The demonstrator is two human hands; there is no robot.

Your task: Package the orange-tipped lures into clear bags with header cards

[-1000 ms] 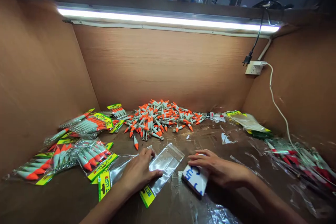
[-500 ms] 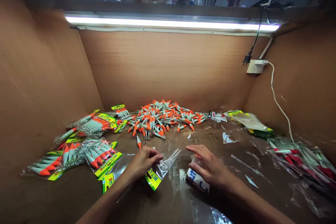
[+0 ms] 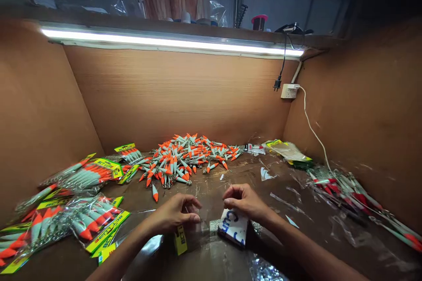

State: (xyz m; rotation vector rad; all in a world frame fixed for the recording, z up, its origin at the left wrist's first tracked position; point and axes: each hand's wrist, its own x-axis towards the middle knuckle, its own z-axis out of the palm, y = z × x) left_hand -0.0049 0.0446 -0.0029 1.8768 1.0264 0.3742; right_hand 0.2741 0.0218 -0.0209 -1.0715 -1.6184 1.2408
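My left hand (image 3: 180, 214) is over the table with its thumb and curled fingers apart. Partly hidden beneath it is a clear bag with a yellow BCT LURE header (image 3: 181, 240); no grip on it shows. My right hand (image 3: 245, 204) has thumb and forefinger drawn together in a pinch. Whatever might be between those fingertips is too small to make out. Just under that hand, a white block with blue handwriting (image 3: 234, 228) rests on the table. Beyond both hands lies a pile of orange-and-white fishing lures (image 3: 187, 158), with a single lure (image 3: 154, 193) in front.
Filled lure packs (image 3: 95, 175) are heaped at left. Flat empty bags (image 3: 290, 151) lie at back right, near red-and-white lures in plastic (image 3: 349, 193). Plastic scraps (image 3: 265, 174) litter the table. A black plug (image 3: 277, 83) dangles beside a wall socket (image 3: 290, 91).
My view has turned rightward and up. The right fingers have gone from spread over the block to pinched. My left hand has opened slightly, and the bag under it shows less.
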